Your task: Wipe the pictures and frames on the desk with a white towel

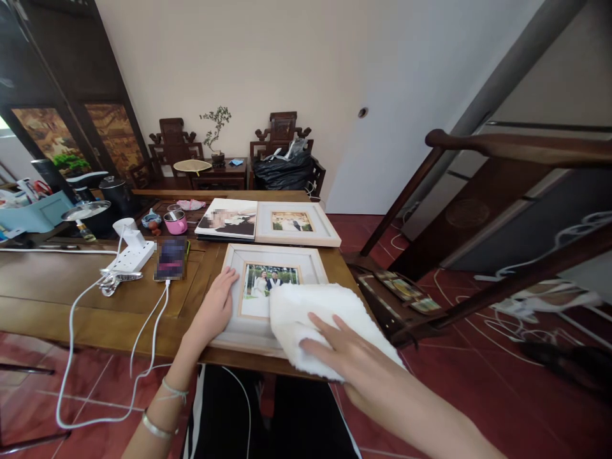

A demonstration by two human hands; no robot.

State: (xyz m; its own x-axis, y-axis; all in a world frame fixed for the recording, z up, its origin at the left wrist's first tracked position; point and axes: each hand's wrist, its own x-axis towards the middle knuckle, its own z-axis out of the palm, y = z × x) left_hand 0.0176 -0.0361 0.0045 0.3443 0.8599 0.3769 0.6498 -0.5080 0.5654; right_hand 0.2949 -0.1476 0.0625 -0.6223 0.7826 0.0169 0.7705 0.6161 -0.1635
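Note:
A light wooden picture frame point(248, 335) with a photo of a couple lies flat near the table's front edge. My left hand point(218, 305) rests on its left border, fingers together and wrapped over the edge. On the lower right part of the frame lies a fluffy white cloth point(329, 303). My right hand point(337, 347) presses on that cloth, its thumb tucked under a fold and some fingers spread on top. The cloth covers the right side of the frame and part of the photo.
Behind lie a second framed photo point(322, 223) and a photo album point(227, 218). To the left are a phone point(171, 258) with a cable, a power strip point(136, 257), a pink cup point(175, 222) and a blue bin point(41, 213). A wooden chair point(478, 191) stands right.

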